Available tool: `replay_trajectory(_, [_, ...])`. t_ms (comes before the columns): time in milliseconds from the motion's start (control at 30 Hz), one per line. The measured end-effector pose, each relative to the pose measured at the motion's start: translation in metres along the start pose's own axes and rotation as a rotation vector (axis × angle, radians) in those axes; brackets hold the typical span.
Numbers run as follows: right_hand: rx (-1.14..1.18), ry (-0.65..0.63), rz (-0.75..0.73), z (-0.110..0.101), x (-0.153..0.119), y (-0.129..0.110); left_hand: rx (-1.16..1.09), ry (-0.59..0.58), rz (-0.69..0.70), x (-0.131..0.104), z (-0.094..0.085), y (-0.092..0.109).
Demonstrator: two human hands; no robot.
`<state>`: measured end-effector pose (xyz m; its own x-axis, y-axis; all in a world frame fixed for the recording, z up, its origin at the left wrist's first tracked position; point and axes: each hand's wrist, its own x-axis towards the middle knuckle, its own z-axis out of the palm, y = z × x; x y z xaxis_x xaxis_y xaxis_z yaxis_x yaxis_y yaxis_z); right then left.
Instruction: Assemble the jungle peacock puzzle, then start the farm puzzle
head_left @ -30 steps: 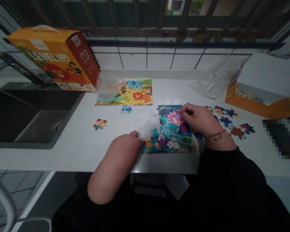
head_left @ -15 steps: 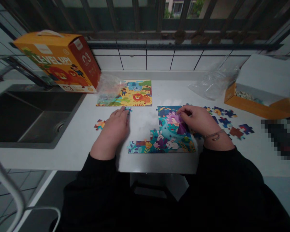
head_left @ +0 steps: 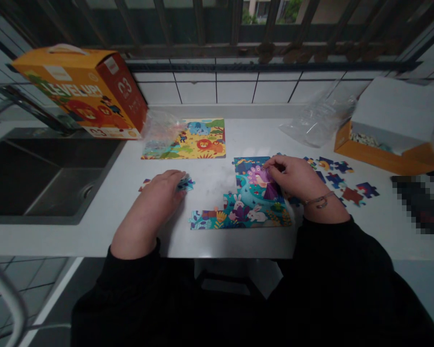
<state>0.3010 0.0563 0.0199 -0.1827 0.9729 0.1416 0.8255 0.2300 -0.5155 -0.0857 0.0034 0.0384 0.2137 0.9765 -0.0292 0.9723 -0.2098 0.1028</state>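
A teal and blue puzzle piece (head_left: 186, 182) is held at the fingertips of my left hand (head_left: 159, 197), just above the white counter. My right hand (head_left: 294, 178) rests at the upper right of the partly joined puzzle (head_left: 255, 193), its thumb and index finger pinched together over the purple peacock; whether anything is between them is hidden. The joined part shows white rabbits and plants, with a strip reaching left along its bottom edge. Beyond it lies a yellow picture sheet (head_left: 202, 140) with lions and an elephant, partly under clear plastic.
Loose puzzle pieces (head_left: 352, 195) lie right of my right hand. An open orange box (head_left: 386, 156) stands at the back right beside a clear plastic bag (head_left: 311, 125). At left are a dark sink (head_left: 58, 188) and an orange carton (head_left: 83, 96).
My left hand has drawn back toward me and slightly left, lifting the teal piece. My right hand has stayed almost in place; the view has shifted slightly.
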Motion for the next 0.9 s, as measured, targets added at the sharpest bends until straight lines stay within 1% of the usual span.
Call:
replay_trajectory(100, [0.001,-0.009,-0.001,0.0,0.001,0.001,-0.032,-0.069,0.027,0.0,0.003,-0.001])
replay_trajectory(267, [0.008,-0.016,0.003,0.001,0.001,0.002,-0.017,-0.121,-0.054,-0.002,-0.002,0.0])
replay_trajectory(433, [0.004,0.01,-0.015,0.001,-0.001,0.002,-0.054,-0.188,-0.088,0.0,-0.005,-0.01])
replay_trajectory(533, [0.008,0.006,-0.019,0.0,-0.001,0.001,-0.146,-0.183,-0.109,-0.002,-0.008,-0.015])
replay_trajectory(733, [0.015,-0.042,0.028,-0.002,-0.001,-0.002,-0.299,-0.207,-0.006,-0.01,-0.017,-0.023])
replay_trajectory(833, [0.008,-0.047,0.034,-0.003,-0.001,-0.004,-0.386,-0.271,0.02,-0.014,-0.024,-0.025])
replay_trajectory(900, [-0.002,-0.032,0.027,-0.003,-0.001,-0.004,-0.459,-0.342,0.02,-0.018,-0.027,-0.026])
